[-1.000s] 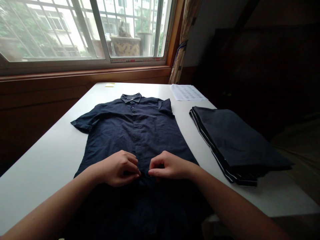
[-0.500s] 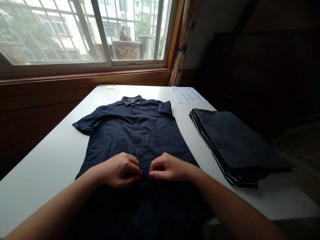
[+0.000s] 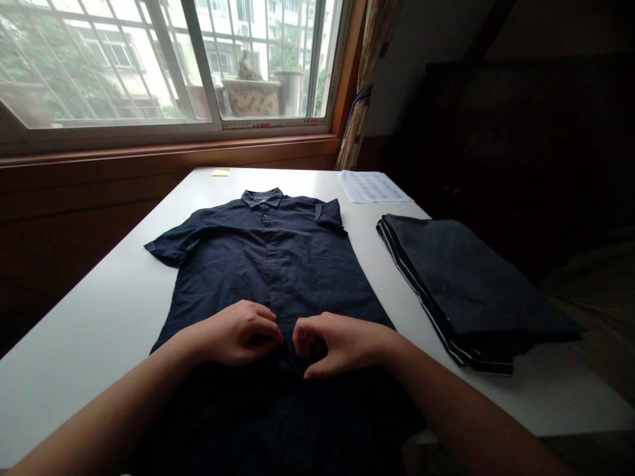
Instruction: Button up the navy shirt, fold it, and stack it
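A dark navy short-sleeved button-up shirt (image 3: 218, 264) lies face up, its collar toward the window and its lower part running off the near side of the view. My left hand (image 3: 243, 334) is closed in a pinch on the shirt's front, at the button placket. Just to the right of it, my right hand (image 3: 342, 344) hovers at or just over the same placket. Its fingers are bent and the thumb stands apart from them, with nothing visible between. Whether its fingertips touch the cloth is hard to tell. The buttons near my hands are lost in shadow.
The shirt rests on a white table (image 3: 99, 317). Folded dark clothes with white-striped edges (image 3: 471, 284) are stacked at the right. Printed paper sheets (image 3: 374, 187) and a small yellow note (image 3: 220, 172) lie at the far edge, below a barred window (image 3: 149, 66).
My right thumb has moved down and away from the curled fingers, opening that hand. My left hand keeps its pinch in nearly the same place. The shirt stays where it was.
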Tool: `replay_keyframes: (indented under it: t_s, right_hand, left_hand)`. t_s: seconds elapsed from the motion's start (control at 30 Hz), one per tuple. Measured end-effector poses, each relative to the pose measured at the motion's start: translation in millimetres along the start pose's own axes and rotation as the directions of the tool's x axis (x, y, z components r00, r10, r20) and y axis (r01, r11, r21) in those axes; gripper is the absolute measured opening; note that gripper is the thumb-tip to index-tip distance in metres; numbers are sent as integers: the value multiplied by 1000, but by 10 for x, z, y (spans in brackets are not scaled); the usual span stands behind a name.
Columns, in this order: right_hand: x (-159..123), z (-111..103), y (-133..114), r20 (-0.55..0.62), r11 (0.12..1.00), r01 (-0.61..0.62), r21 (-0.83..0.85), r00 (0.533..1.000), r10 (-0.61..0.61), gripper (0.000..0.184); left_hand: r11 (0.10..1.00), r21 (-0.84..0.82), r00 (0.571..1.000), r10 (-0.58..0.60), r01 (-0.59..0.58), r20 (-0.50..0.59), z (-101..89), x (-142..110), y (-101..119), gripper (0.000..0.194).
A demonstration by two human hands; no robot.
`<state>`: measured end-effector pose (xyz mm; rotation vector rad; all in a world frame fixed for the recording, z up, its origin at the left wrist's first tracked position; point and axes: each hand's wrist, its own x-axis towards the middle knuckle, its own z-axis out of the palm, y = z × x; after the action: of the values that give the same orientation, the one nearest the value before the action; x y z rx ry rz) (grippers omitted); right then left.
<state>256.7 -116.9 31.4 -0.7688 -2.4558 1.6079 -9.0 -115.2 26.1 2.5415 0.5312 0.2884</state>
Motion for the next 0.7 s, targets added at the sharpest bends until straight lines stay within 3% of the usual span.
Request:
replay_keyframes:
  t_s: [0.27,0.53,0.63,0.7]
  right_hand:
    - [-16,-77,30,-40,987,24,159,999,-18,28]
    - [-16,-136,120,-126,958,20,285,992,17,32]
    - [-31,-144,95,-82,922,5,388,996,29,33]
    - [-50,-132,54,43,873,-45,485,999,27,35]
  left_hand:
    - [1000,0,1000,-15,15,-18,-2,12,-9,17]
    - [975,119,979,-173,185,-103,20,-15,-97,8]
    - [964,136,970,-214,229,-116,-44,-51,-125,11]
    - [952,148,962,-255,267,-100,-104,-84,-138,13]
